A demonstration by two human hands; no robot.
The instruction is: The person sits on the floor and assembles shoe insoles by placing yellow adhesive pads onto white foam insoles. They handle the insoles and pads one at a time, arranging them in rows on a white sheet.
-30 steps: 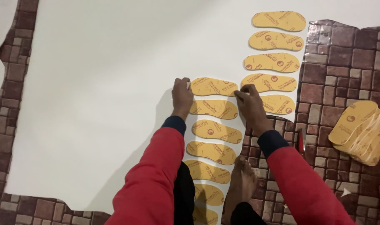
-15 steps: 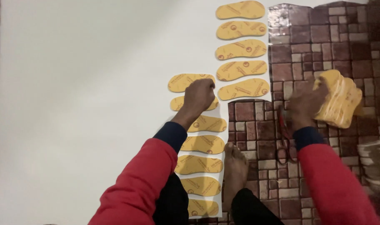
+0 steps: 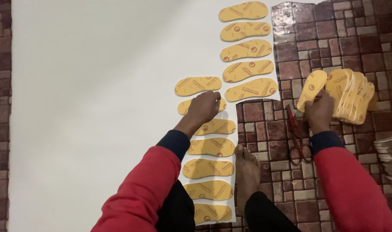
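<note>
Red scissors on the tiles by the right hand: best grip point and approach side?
Probably take the scissors by the looped handles, the end nearest the person, coming from above on the right hand's side. They lie flat on the tiled floor, blades pointing away towards the insole stack, handles below that hand's wrist, clear of the white sheet.

tiled floor [image 3: 333, 38] bears white sheet [image 3: 97, 107], scissors [image 3: 297, 137].

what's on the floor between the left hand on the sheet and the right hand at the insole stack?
Head view: between left hand and right hand at the insole stack lie brown tile-patterned floor and red-handled scissors, near the right wrist.
</note>
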